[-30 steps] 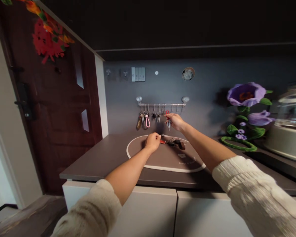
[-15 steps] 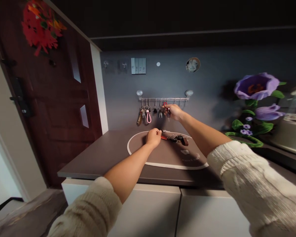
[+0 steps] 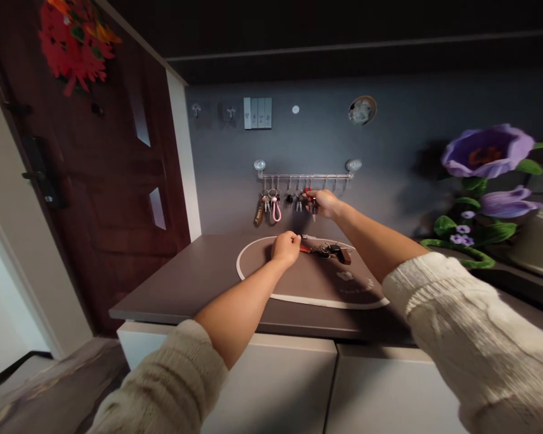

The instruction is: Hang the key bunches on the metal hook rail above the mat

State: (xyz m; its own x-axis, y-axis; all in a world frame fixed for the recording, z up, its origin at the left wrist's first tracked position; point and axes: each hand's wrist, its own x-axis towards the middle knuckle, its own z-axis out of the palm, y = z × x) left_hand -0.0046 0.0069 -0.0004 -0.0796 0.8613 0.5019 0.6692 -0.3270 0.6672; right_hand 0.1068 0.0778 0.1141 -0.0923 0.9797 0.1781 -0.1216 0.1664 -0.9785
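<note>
My right hand (image 3: 324,203) is closed on a bunch of keys (image 3: 314,211) with a red part, up against the hooks of a clear wall rail (image 3: 317,176). Whether the ring sits on a hook cannot be seen. Low over the mat, my left hand (image 3: 286,248) is closed, its fingers curled; what they hold, if anything, is hidden. Beside it on the brown mat (image 3: 298,283) lie more keys (image 3: 326,249) with a red tag (image 3: 304,248) and a brown fob (image 3: 345,257). Left on the rail hang several key sets, one with a pink loop (image 3: 276,210).
A dark red door (image 3: 99,199) stands at the left. Light switches (image 3: 257,113) and a round hole (image 3: 362,111) are on the wall above the rail. Purple flowers (image 3: 489,154) stand at the right, beside a pale round-based object (image 3: 540,241). White cabinet doors (image 3: 280,380) are below the counter.
The camera view has shifted slightly, so the scene sits a little further right. My right hand stays at the rail with the keys, and my left hand stays low over the mat.
</note>
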